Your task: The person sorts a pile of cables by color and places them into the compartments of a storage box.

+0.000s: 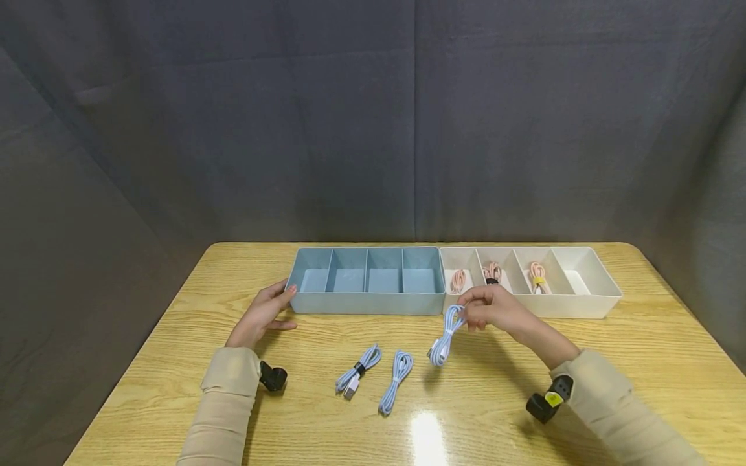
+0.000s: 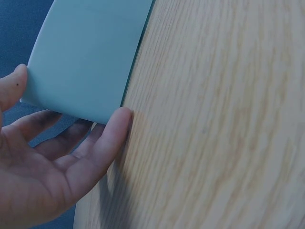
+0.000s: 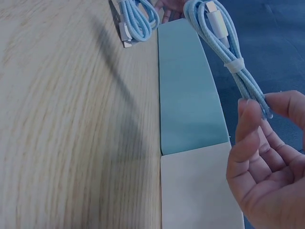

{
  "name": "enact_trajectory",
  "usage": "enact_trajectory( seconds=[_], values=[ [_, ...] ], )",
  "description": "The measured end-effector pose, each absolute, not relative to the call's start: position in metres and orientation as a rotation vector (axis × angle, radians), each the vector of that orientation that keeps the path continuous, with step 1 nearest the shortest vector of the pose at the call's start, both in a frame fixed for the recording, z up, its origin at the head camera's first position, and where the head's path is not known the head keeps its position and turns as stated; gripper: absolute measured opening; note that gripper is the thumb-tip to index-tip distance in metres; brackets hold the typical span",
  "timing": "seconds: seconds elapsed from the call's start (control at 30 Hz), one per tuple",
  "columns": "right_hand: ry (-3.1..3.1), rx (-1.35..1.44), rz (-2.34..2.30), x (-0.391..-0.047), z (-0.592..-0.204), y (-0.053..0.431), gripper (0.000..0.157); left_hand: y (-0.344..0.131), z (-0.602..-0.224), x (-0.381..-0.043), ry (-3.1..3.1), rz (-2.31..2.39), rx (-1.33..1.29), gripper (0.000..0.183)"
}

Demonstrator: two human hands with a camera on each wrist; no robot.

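Observation:
My right hand (image 1: 492, 307) pinches one end of a coiled light-blue charging cable (image 1: 447, 336) between thumb and fingertip. The coil hangs above the table, just in front of the white box; a white band (image 3: 234, 65) ties its middle. At the left end of the blue divided box (image 1: 367, 303), my left hand (image 1: 265, 312) touches the end wall with its fingers spread and loosely bent. Two more blue cables lie on the table: one with a black tie (image 1: 359, 369), the other a narrow coil (image 1: 396, 382) to its right.
The white divided box (image 1: 583, 307) stands end to end with the blue one. Pink cables (image 1: 458, 281) lie in three of its compartments, one with a yellow tie (image 1: 539, 281). The wooden table (image 1: 326, 427) backs onto a dark curtain (image 1: 350, 129).

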State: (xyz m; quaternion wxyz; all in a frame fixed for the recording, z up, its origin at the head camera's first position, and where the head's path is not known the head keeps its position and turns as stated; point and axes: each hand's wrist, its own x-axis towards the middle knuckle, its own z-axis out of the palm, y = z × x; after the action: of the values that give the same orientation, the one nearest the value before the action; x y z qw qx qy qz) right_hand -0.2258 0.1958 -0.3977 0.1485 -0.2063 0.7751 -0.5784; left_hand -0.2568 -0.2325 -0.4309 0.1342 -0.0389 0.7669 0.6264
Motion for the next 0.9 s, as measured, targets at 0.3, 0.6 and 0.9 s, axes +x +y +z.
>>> enact_trajectory(
  seconds=[0.3, 0.6, 0.9],
  values=[
    [2.221, -0.493, -1.780, -0.229, -0.392, 0.194, 0.024, -0.233, -0.431, -0.257, 2.224, 1.820, -0.109, 0.059],
    [2.320, -0.437, -1.805, -0.236, -0.385, 0.193, 0.024, -0.233, -0.431, -0.256, 2.221, 1.817, -0.084, 0.059],
    [2.336, -0.436, -1.882, -0.248, -0.379, 0.191, 0.024, -0.233, -0.428, -0.255, 2.219, 1.817, -0.098, 0.059]
  ],
)
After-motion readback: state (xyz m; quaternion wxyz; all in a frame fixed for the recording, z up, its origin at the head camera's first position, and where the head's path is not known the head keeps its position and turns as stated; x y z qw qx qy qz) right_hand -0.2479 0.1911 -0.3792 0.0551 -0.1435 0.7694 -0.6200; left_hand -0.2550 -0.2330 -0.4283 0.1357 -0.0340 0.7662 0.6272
